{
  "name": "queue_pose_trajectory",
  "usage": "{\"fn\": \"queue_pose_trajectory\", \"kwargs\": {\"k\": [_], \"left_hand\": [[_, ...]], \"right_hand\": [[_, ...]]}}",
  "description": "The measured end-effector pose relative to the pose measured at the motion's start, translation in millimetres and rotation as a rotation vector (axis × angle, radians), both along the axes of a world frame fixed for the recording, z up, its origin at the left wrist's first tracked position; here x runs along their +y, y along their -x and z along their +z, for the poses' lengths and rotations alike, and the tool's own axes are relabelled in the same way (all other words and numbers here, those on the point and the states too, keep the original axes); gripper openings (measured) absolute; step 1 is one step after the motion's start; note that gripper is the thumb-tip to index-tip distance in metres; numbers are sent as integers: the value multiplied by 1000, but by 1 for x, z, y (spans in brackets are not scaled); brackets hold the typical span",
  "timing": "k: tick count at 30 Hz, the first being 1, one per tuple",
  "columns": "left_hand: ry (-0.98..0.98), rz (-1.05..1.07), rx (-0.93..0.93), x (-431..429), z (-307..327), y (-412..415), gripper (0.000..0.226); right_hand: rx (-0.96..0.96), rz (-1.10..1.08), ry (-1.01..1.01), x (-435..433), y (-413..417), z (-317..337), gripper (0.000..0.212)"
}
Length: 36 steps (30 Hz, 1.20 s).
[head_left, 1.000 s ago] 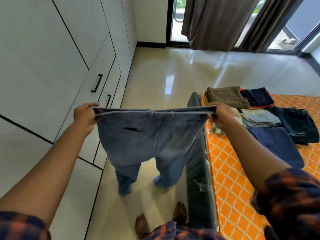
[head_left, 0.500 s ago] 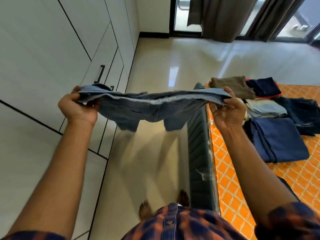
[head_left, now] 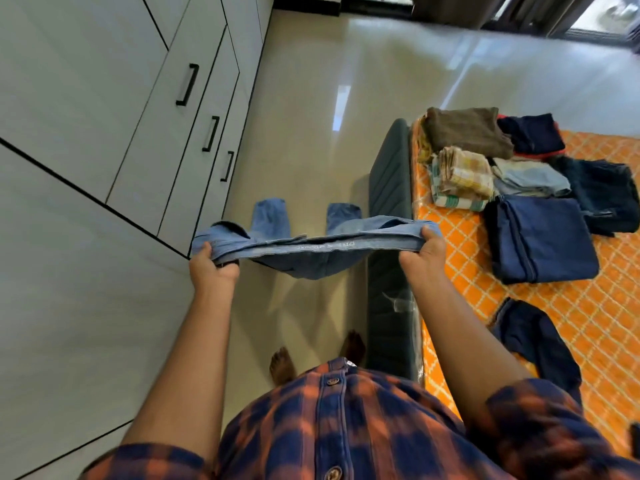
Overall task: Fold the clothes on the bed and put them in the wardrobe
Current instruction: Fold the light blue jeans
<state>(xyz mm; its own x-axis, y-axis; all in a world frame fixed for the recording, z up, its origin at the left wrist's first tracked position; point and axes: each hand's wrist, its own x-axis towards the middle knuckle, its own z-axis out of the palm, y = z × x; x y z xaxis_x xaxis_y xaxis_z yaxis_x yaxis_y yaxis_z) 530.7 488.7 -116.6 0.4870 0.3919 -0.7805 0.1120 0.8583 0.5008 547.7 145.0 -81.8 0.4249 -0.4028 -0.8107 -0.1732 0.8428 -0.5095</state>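
A person holds light blue denim jeans (head_left: 311, 247) stretched flat by the waistband above the cream tiled floor (head_left: 311, 98).

The left hand (head_left: 213, 268) and right hand (head_left: 424, 252) each curl closed around one waistband end. White wardrobe drawers (head_left: 194, 133) stand left; folded clothes (head_left: 502, 174) lie on the orange diamond-patterned bed cover (head_left: 571, 323) right.

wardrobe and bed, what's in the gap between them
Head view: glossy floor between the wardrobe and the bed, with the person's bare feet on it; the left hand and right hand hold the jeans above it.
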Motion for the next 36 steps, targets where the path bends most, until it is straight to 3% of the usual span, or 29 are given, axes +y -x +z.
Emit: {"fn": "queue_pose_trajectory", "kwargs": {"k": [5,9,13,15,18,20,23,26,27,28,30,36], "left_hand": [[-18,-14,-183,-9,19,-6,26],[-83,-171,-334,-10,50,-15,26],[-69,-170,-398,-3,75,-20,32],[-8,-49,-385,4,74,-25,35],[-2,39,-281,7,66,-32,34],[4,58,-203,4,56,-28,34],[-27,22,-92,1,45,-13,35],[-32,-18,-37,-2,38,-2,35],[-25,-41,-39,-5,38,1,35],[-19,-65,-49,-7,40,2,35],[-28,-133,-75,-11,51,2,34],[-69,-239,-158,-32,80,-11,30]], "right_hand": [[-165,-22,38,-1,9,7,7],[-371,141,74,-9,-2,24,37],[-510,196,30,-20,-13,45,34],[-425,55,71,-18,-16,47,39],[-12,-128,293,-5,-14,41,39],[114,-207,436,1,-10,26,39],[152,-254,383,5,8,9,38],[188,-147,277,9,23,4,39],[174,-232,216,5,27,-3,39],[235,-259,354,5,33,-3,39],[336,-243,345,8,30,-1,42],[298,-31,535,-6,21,10,36]]}}
